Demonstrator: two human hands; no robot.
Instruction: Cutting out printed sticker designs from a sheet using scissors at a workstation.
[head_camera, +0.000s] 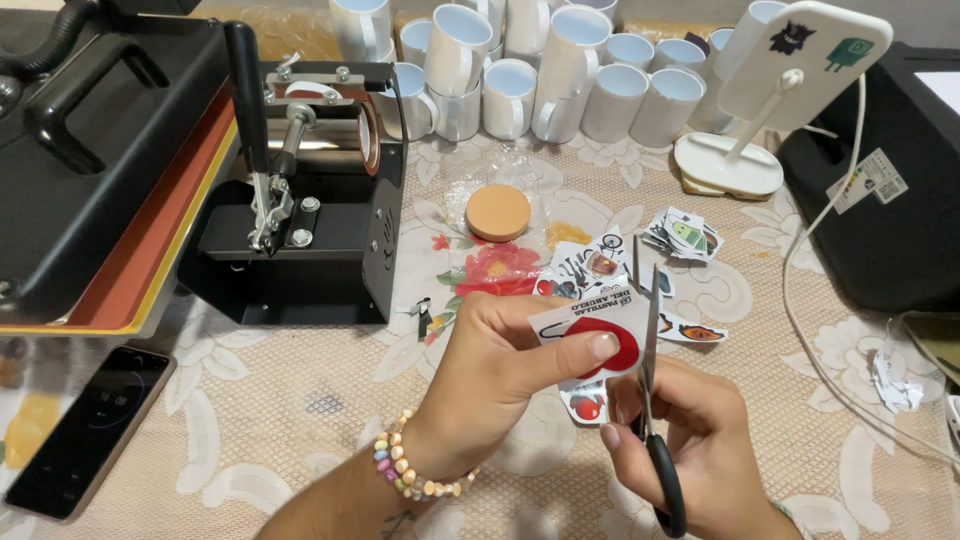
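My left hand, with a bead bracelet on the wrist, pinches a small printed paper cut-out that shows a red round shape. My right hand grips black-handled scissors; the blades point up and away and sit at the cut-out's right edge. Several other small printed cut-outs lie on the lace tablecloth just beyond my hands.
A black mug heat press stands at the left, beside a larger flat press. Several white mugs line the back. A round cork coaster, a white stand mirror, a phone and a white cable are also here.
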